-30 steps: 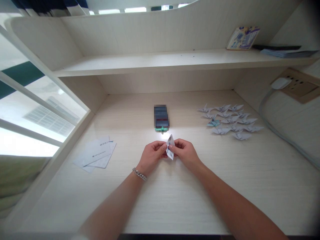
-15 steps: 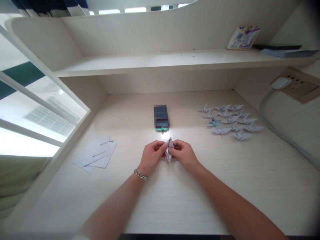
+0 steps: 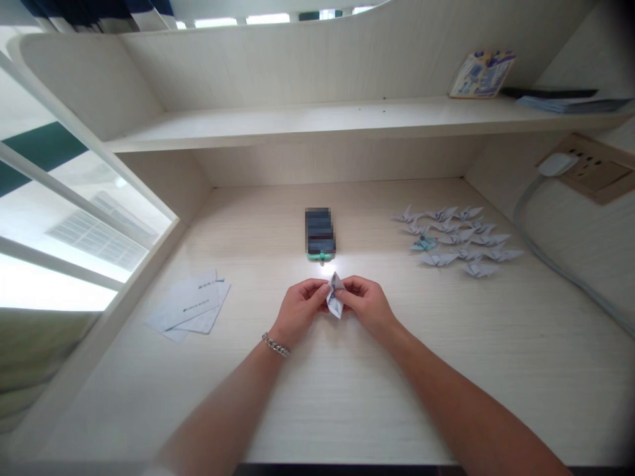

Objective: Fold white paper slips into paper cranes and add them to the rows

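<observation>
A small folded piece of paper [image 3: 335, 297], pale with a printed pattern and pointed at both ends, stands upright between my hands. My left hand [image 3: 299, 311] pinches its left side, and my right hand [image 3: 364, 304] pinches its right side. A chain bracelet [image 3: 276, 345] circles my left wrist. Just beyond the paper lies a phone [image 3: 320, 231], its surface pixelated, with a green object [image 3: 321, 256] at its near end. The hands touch neither of these.
Several paper cranes [image 3: 456, 239] lie grouped on the desk [image 3: 397, 396] to the right, one teal [image 3: 423, 244]. Loose paper sheets [image 3: 191, 307] lie to the left. A shelf [image 3: 317, 120] runs overhead, and a wall socket [image 3: 588, 168] with a cable sits right.
The folded paper has turned slightly between my fingers, and its lower tip now points down and to the right. My hands have shifted only slightly.
</observation>
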Tool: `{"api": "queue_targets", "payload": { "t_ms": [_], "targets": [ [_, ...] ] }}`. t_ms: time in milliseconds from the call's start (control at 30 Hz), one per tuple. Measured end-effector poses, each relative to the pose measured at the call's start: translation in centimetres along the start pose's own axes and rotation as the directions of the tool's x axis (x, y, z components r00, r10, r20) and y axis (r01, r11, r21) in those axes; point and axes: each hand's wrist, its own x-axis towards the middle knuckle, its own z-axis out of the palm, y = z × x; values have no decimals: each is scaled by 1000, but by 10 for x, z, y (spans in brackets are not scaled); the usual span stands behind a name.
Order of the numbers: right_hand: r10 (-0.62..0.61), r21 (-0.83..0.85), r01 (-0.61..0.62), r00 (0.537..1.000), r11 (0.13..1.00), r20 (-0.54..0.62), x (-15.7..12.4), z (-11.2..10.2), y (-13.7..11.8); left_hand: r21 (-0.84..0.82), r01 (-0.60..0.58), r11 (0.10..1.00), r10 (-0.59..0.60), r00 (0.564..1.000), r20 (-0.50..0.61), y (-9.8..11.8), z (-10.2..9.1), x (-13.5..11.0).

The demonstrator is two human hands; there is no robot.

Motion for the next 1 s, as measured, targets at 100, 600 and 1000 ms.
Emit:
{"api": "queue_targets", "payload": {
  "t_ms": [100, 600, 1000],
  "targets": [
    [0, -21, 0, 1000, 1000, -20, 0, 0, -1, -75, 21, 997, -20, 1000, 16, 2, 1, -1],
    [-4, -53, 2, 999, 999, -36, 0, -1, 0, -113, 34, 993, -27, 998, 64, 4, 3, -3],
    [58, 36, -61, 995, 998, 79, 0, -4, -4, 44, 9, 999, -9, 1000, -10, 4, -2, -1]
  ]
}}
